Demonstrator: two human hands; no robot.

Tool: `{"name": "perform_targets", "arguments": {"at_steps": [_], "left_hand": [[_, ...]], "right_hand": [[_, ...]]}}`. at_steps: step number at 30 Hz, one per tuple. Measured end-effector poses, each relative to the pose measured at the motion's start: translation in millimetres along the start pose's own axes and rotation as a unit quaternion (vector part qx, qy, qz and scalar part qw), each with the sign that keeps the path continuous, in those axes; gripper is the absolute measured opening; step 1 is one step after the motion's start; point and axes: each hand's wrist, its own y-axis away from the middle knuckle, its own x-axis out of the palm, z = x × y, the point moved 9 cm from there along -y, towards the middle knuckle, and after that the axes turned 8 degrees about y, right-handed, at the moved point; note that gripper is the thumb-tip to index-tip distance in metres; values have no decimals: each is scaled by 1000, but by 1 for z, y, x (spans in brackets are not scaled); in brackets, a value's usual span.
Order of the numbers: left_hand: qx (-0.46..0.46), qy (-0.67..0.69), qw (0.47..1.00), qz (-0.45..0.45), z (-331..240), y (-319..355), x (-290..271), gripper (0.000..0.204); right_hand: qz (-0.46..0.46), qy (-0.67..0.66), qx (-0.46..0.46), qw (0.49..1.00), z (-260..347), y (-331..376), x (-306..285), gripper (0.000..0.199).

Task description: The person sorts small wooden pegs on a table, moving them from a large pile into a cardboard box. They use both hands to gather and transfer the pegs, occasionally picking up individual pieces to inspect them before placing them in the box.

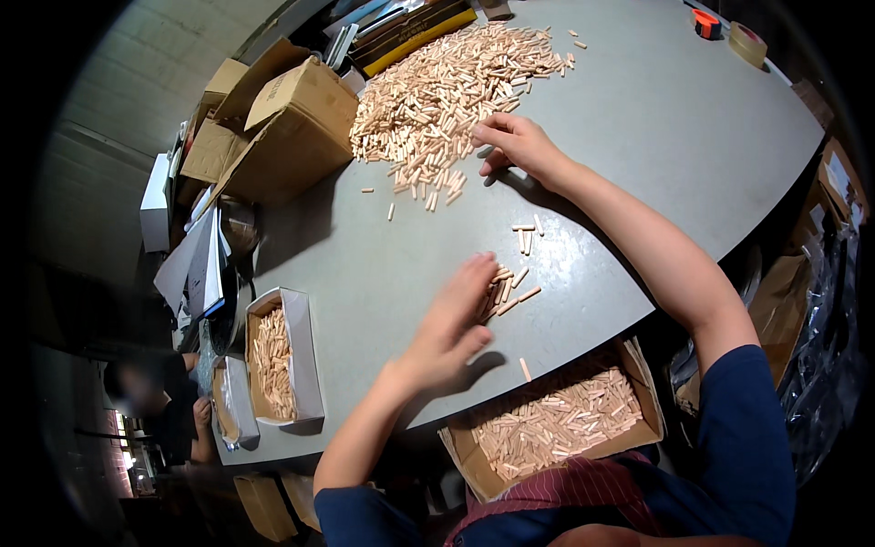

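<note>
Head view: pegs (437, 105) beside right fingers (493, 134), parted, and left fingers (467, 283), blurred, seemingly outstretched, unclamped.

Broad grey counter (693, 146), smooth top, edges bowed by fisheye lens. Patch of glare (579, 251) right of centre; soft shadows elsewhere on surface. Upper left: pale greenish-grey wall (150, 91), faint seams, darker band lower down. Dims toward near black below that. Lower left, far back: small bright opening (123, 451), window or doorway, cannot tell which. Floor under counter sunk in darkness, details hidden. Looks far dimmer beyond counter than on it.
</note>
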Motion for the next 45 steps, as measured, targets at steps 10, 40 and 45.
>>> {"name": "perform_targets", "arguments": {"at_steps": [10,40,45], "left_hand": [[-161,135,921,-327,46,118,-63,43],[-81,48,965,-244,19,22,-63,15],[-140,52,945,-290,40,78,-72,27]], "right_hand": [[138,10,-36,990,-2,19,51,36],[170,-18,-40,984,7,26,56,26],[161,11,-32,986,5,24,55,31]]}}
